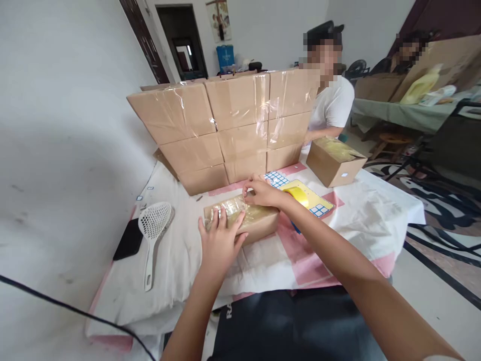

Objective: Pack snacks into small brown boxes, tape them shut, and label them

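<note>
A small cardboard box [263,229] lies on the cloth in front of me, its top covered with shiny clear tape [259,213]. My left hand [221,240] rests flat on the near left part of that top, fingers spread. At the box's far edge, my right hand [261,193] has its fingers curled and bent together; whatever may be between them is too small to make out. Just right of the right hand sits a roll of yellow tape [298,194], beside a yellow sheet [322,198]. White labels with blue borders [276,179] lie behind it.
Stacked taped cartons [240,108] form a wall at the table's back. Another taped box [330,163] stands right, near a person in a white shirt [340,103]. At left lie a white slotted skimmer [156,220] and a black phone [130,240]. A black cable [75,310] crosses lower left.
</note>
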`<state>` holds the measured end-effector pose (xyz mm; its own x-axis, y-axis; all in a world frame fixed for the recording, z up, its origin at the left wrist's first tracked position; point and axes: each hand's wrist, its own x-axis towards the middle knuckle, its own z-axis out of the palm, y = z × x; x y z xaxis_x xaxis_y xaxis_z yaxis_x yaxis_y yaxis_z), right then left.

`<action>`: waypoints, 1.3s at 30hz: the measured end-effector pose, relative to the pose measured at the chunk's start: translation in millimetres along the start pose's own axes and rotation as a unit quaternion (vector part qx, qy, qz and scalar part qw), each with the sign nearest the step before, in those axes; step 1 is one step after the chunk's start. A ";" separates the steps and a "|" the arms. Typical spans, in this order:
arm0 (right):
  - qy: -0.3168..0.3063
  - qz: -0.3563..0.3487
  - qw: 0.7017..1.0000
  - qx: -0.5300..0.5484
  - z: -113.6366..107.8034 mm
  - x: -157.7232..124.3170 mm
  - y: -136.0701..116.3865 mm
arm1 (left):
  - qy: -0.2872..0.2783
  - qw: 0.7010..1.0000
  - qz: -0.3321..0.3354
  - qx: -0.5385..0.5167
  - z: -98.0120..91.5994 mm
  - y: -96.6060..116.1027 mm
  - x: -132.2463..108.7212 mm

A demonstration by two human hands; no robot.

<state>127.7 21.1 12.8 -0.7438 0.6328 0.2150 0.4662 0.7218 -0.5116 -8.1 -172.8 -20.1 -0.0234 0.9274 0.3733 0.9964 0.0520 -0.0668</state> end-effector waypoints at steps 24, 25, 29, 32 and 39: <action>0.114 -0.061 0.868 0.480 -71.4 -54.1 -21.7 | -0.002 0.992 -0.053 -0.112 3.8 23.1 22.6; 0.096 -0.052 0.870 0.480 -69.8 -52.8 -24.2 | 0.002 0.992 -0.052 -0.112 4.0 23.1 22.2; 0.001 -0.043 0.908 0.416 -41.4 -32.4 -20.9 | 0.013 0.995 -0.034 -0.093 4.8 21.2 20.1; -0.019 -0.052 0.950 0.306 -14.7 -14.1 -7.2 | 0.013 0.999 0.012 -0.049 5.3 17.9 19.5; 0.049 -0.082 0.990 0.100 6.1 -8.8 17.1 | 0.001 0.999 0.038 -0.024 5.6 16.1 18.7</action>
<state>139.3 26.2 -2.9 -0.7475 0.5429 0.3827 0.2314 0.7529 -0.6161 7.0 -152.6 -19.3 0.0520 0.9273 0.3706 0.9981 -0.0361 -0.0498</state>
